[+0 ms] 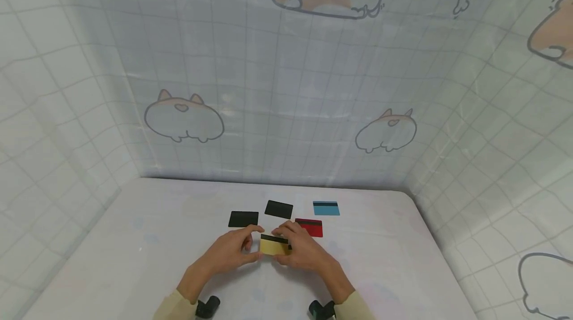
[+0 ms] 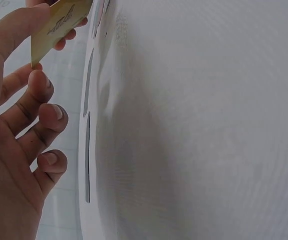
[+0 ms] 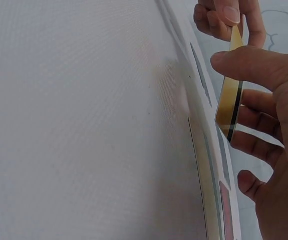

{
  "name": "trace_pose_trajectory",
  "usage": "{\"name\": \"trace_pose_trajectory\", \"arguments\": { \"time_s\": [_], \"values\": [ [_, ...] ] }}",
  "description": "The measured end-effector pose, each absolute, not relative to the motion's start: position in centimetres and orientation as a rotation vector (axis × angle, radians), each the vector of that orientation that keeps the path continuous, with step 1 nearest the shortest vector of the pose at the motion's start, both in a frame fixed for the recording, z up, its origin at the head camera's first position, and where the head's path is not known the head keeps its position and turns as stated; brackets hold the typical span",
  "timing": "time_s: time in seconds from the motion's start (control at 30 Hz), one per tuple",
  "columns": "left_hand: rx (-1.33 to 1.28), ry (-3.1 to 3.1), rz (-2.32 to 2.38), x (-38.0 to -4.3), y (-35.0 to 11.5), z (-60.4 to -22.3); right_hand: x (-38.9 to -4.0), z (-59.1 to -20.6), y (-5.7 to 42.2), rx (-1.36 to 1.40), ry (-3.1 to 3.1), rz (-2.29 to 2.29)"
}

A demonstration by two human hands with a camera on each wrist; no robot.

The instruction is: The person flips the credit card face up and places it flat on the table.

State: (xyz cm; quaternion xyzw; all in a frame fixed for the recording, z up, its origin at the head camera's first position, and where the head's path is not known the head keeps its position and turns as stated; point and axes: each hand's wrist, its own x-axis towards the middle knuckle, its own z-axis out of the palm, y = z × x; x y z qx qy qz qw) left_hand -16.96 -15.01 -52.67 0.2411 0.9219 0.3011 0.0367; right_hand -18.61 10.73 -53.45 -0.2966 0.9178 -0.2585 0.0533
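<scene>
A gold card point(image 1: 274, 246) with a black stripe along its upper edge is held up between my two hands, above the white table. My left hand point(image 1: 230, 250) pinches its left end between thumb and index finger; the other fingers curl loosely in the left wrist view. My right hand point(image 1: 304, 249) grips the other end, thumb on one face and fingers behind it. Dark lettering marks the face of the gold card point(image 2: 63, 22) in the left wrist view. Just beyond the right hand lies a red card point(image 1: 314, 229), partly covered by its fingers.
Two black cards point(image 1: 243, 219) point(image 1: 279, 209) and a blue card point(image 1: 326, 208) lie farther back on the white table point(image 1: 179, 205). In the right wrist view a pale yellowish flat thing point(image 3: 204, 175) lies on the tabletop. Patterned curtains point(image 1: 286, 111) surround the table's back and sides.
</scene>
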Motion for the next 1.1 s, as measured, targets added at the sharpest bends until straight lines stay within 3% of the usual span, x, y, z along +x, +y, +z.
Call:
{"name": "trace_pose_trajectory", "arguments": {
  "time_s": [1.1],
  "values": [
    [0.749,2.849,0.912,-17.14,-15.33,-52.86,-18.90,-53.03,10.63,-0.977,2.854,-0.852]
  ]
}}
